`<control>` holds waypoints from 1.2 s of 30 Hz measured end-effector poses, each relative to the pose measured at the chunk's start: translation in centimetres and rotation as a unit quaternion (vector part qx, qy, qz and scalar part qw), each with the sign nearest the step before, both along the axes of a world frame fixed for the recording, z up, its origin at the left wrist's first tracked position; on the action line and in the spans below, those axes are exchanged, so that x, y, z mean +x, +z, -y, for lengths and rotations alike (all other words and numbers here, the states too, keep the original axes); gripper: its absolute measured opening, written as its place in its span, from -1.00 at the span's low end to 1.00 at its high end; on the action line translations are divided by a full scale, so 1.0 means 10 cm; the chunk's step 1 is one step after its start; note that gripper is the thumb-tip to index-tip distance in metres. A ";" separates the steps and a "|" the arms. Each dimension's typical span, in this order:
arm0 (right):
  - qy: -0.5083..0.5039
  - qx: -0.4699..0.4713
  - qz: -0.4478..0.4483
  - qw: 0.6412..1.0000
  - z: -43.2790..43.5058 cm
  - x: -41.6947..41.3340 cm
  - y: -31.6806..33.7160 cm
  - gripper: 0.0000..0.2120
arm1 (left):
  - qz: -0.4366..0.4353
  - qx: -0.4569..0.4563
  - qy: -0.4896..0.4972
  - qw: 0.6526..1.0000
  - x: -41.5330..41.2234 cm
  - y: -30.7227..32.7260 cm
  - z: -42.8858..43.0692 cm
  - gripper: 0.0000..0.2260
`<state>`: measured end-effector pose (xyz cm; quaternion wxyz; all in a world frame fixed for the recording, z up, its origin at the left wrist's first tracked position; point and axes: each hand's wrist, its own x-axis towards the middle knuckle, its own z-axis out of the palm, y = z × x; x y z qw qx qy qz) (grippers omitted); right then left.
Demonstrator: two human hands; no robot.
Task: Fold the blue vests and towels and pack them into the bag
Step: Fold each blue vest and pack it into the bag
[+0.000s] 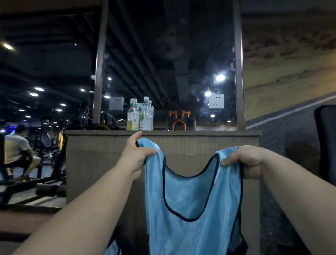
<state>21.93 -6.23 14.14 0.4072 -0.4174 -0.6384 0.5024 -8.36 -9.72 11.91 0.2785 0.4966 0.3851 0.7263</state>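
The blue vest [192, 216] hangs between the left hand [134, 156] and right hand [246, 159], each pinching one shoulder strap. It looks light, limp and slippery; gripping the straps suits it.

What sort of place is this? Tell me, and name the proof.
Probably a gym: exercise machines stand at left, a person is among them, and the left hand and right hand hold a blue vest.

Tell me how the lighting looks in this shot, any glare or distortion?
Head view: dim overall, ceiling lights blown out; glare spots and smudges on the mirror; edges bend from the wide angle; the blue vest, held by left hand and right hand, reads clearly.
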 end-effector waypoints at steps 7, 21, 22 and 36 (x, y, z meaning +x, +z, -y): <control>-0.132 0.032 0.037 0.990 0.13 0.26 0.60 -0.81 | 0.048 0.053 0.035 0.997 -0.22 0.44 0.22 -0.45; -0.325 0.212 -0.081 0.918 0.15 0.27 0.75 -0.61 | -0.008 0.020 0.098 0.995 -0.39 0.63 0.28 -0.59; -0.336 0.222 -0.077 0.912 0.14 0.25 0.74 -0.58 | -0.024 0.005 0.107 0.994 -0.40 0.63 0.28 -0.57; -0.279 0.388 0.140 0.867 0.29 -0.36 0.57 -0.57 | -0.278 -0.031 0.270 0.921 -0.02 0.63 0.35 -0.83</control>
